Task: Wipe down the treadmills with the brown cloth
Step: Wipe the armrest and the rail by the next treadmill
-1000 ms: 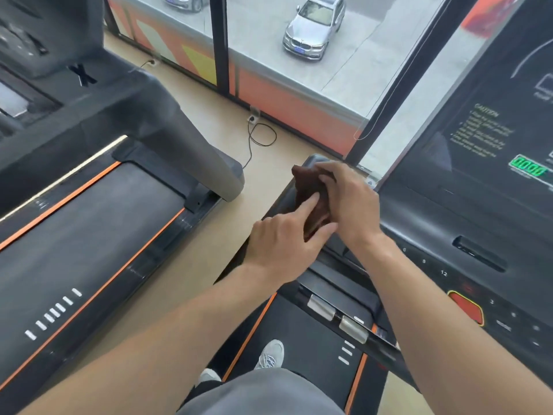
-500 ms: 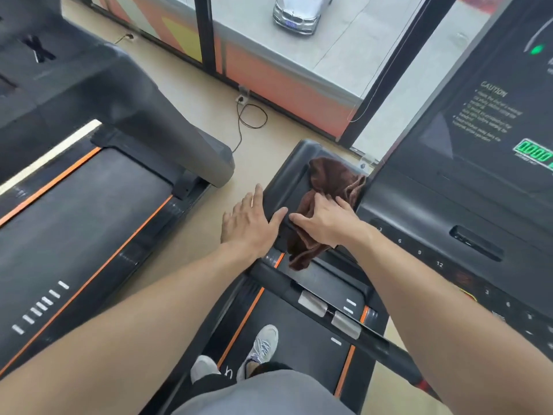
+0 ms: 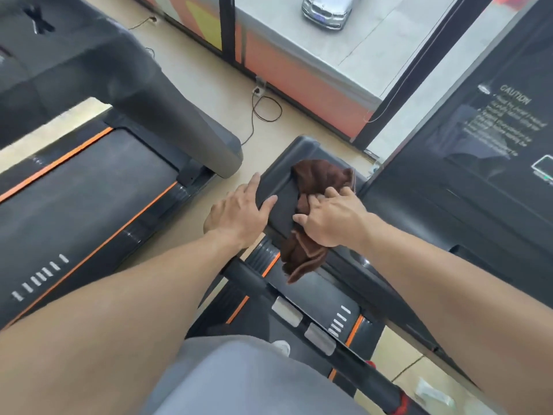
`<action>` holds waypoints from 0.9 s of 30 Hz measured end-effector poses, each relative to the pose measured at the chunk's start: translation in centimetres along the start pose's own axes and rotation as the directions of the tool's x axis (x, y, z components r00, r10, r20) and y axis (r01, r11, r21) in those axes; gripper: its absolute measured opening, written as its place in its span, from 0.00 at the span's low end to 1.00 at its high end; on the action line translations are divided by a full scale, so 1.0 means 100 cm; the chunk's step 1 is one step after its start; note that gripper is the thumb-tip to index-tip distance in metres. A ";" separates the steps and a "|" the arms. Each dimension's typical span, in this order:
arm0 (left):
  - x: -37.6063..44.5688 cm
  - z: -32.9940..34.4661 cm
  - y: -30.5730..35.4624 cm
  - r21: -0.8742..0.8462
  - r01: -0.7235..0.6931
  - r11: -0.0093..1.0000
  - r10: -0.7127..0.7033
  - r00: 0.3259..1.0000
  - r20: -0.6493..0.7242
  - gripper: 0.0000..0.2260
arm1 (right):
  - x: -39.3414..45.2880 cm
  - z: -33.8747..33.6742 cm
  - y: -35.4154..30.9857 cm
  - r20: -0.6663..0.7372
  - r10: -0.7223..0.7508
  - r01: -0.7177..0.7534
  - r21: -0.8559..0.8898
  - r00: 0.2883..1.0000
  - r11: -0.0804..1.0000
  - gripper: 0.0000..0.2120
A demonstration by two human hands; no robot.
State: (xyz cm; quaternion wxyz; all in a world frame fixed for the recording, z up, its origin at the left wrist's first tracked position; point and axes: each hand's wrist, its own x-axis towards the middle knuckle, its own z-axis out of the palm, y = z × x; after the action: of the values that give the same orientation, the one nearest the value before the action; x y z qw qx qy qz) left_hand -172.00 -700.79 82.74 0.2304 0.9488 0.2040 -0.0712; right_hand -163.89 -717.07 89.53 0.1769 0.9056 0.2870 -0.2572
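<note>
Now cloth (image 3: 317,199) spread over treadmill (image 3: 278,175) side tray, no longer bunched between both hands. Right hand (image 3: 329,218) presses it, fingers curled into folds; left hand (image 3: 239,212) released, flat on tray edge. Wiping underway.

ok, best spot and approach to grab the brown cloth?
Take the bunched upper part of the brown cloth, from above. It lies piled on the flat treadmill side tray, so the folds give purchase. The lower end hangs loose off the edge, and the right hand covers the middle.
</note>
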 end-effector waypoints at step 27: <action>-0.002 -0.006 0.002 0.009 0.047 0.999 -0.048 0.998 0.032 0.31 | 0.004 0.001 0.013 -0.246 -0.115 0.171 0.219 0.962 0.961 0.14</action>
State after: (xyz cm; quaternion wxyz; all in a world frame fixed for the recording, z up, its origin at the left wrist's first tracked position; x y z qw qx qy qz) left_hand -172.04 -700.79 83.39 0.2280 0.9434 0.2224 -0.0927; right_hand -162.86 -717.96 89.40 0.0133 0.9207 0.3378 -0.1950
